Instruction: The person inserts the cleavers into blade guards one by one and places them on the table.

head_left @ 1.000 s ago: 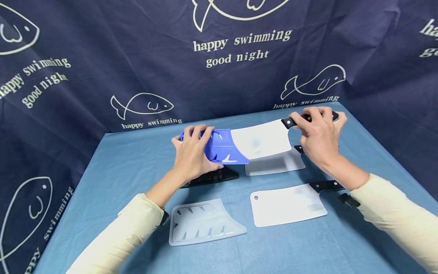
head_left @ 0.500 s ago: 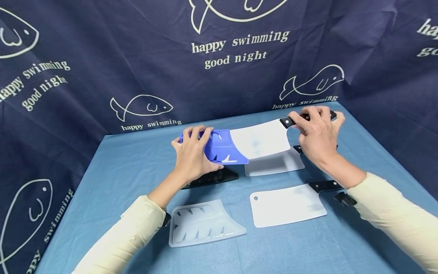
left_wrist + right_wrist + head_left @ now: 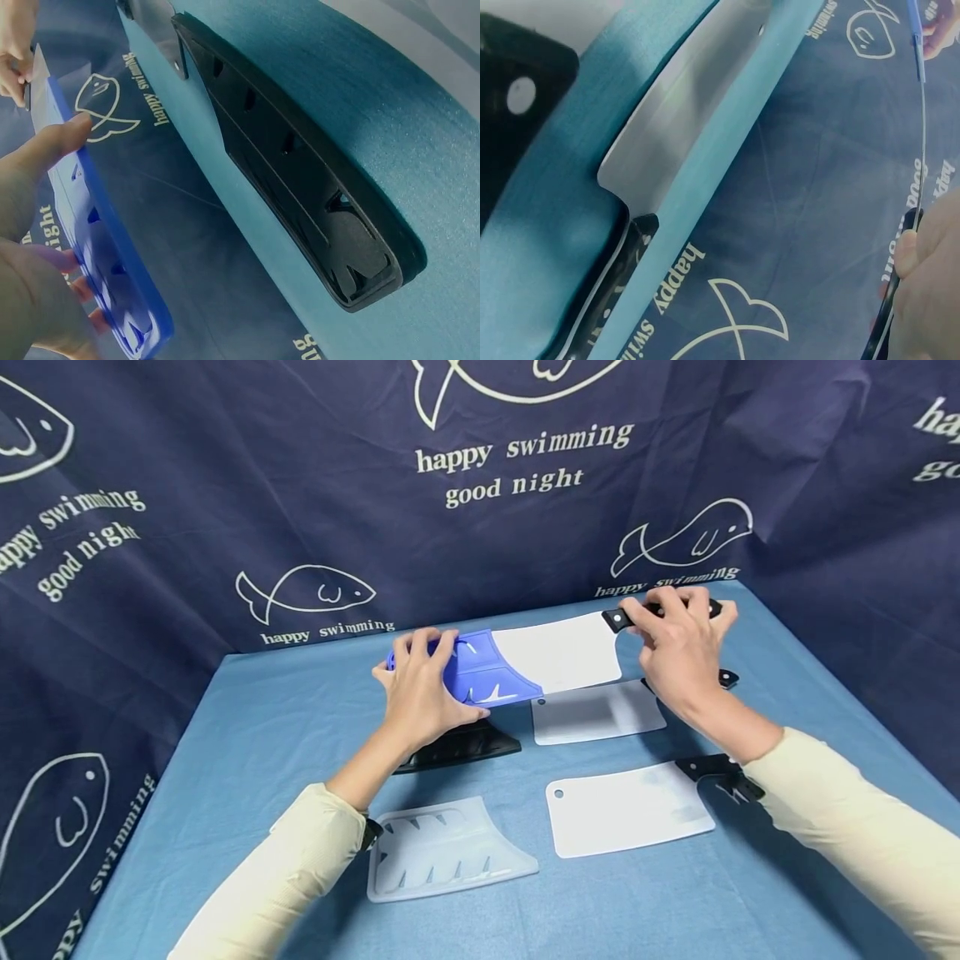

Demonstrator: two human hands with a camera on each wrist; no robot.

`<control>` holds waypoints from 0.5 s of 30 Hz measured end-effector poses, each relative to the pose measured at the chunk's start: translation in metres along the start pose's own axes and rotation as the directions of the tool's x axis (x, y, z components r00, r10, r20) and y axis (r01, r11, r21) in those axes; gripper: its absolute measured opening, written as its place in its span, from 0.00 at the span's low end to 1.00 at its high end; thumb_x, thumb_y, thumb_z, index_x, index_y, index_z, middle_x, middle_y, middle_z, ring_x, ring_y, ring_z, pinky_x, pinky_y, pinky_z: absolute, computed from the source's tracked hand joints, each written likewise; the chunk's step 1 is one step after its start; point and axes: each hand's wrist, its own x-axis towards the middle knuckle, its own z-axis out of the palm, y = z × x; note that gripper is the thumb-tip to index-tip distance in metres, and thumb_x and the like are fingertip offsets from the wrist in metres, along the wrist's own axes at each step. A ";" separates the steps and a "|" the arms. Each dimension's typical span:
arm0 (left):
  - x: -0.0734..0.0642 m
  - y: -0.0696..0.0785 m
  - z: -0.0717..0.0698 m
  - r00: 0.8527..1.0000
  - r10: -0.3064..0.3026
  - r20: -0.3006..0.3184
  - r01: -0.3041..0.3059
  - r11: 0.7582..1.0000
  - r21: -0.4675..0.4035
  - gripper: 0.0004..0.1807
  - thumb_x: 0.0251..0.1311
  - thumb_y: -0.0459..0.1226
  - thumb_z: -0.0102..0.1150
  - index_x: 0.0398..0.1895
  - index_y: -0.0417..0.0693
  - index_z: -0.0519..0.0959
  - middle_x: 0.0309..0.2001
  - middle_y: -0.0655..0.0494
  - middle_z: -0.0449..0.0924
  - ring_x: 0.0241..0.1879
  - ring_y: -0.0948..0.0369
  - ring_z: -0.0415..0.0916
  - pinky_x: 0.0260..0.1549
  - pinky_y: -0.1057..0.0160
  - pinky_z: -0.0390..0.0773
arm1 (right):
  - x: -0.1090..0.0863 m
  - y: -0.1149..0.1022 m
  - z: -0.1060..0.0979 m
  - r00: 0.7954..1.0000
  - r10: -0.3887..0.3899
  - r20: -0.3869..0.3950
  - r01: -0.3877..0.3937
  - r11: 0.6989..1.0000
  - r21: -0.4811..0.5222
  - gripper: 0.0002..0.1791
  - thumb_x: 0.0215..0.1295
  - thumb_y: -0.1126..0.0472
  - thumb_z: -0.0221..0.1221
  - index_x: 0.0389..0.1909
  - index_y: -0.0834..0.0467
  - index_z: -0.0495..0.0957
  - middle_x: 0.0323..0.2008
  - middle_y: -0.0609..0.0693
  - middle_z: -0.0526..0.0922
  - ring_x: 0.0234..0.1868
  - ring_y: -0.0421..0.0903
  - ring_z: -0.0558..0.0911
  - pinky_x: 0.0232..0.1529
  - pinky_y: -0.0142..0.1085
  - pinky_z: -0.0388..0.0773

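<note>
In the head view my left hand [image 3: 423, 697] grips a blue plastic blade guard [image 3: 487, 672], thumb below and fingers over its top edge. A cleaver [image 3: 558, 652] points left, with the end of its blade inside the guard's opening. My right hand [image 3: 684, 647] holds this cleaver by its black riveted handle [image 3: 618, 620]. Guard and cleaver are raised above the table. The left wrist view shows a black blade guard [image 3: 292, 180] lying below the blue guard [image 3: 112, 255]. Below the right hand lies a second cleaver [image 3: 682, 112], seen in the right wrist view.
Nearer the front of the blue-covered table [image 3: 600, 914] lie a translucent white blade guard [image 3: 450, 852] on the left and another cleaver [image 3: 630, 810] on the right. A dark blue fish-print cloth [image 3: 315, 485] hangs behind the table.
Both hands have risen slightly with the blue guard and cleaver. The right hand has shifted a little left, and more of the cleaver lying beneath shows. The things on the table have stayed put.
</note>
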 end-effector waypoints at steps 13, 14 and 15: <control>-0.002 0.001 -0.002 0.999 -0.037 0.016 0.037 0.999 -0.009 0.59 0.22 0.57 0.81 0.67 0.51 0.67 0.59 0.48 0.64 0.61 0.46 0.53 0.44 0.30 0.53 | 0.004 0.000 0.004 0.999 -0.031 -0.010 0.031 0.999 0.013 0.15 0.62 0.72 0.57 0.47 0.55 0.81 0.40 0.62 0.76 0.44 0.66 0.67 0.41 0.64 0.45; -0.002 0.002 -0.002 0.999 -0.040 0.013 0.041 0.999 -0.006 0.59 0.22 0.57 0.81 0.67 0.52 0.67 0.59 0.48 0.64 0.61 0.46 0.53 0.44 0.31 0.54 | 0.005 -0.001 0.004 0.999 -0.033 -0.011 0.033 0.999 0.013 0.15 0.62 0.72 0.56 0.46 0.55 0.81 0.40 0.62 0.76 0.44 0.66 0.67 0.41 0.64 0.45; -0.002 0.003 -0.002 0.999 -0.047 0.009 0.047 0.999 -0.002 0.59 0.21 0.57 0.81 0.67 0.52 0.68 0.59 0.49 0.65 0.61 0.46 0.53 0.44 0.31 0.54 | 0.006 -0.001 0.004 0.999 -0.035 -0.015 0.036 0.999 0.014 0.16 0.61 0.73 0.56 0.46 0.55 0.81 0.40 0.62 0.76 0.44 0.66 0.67 0.41 0.64 0.45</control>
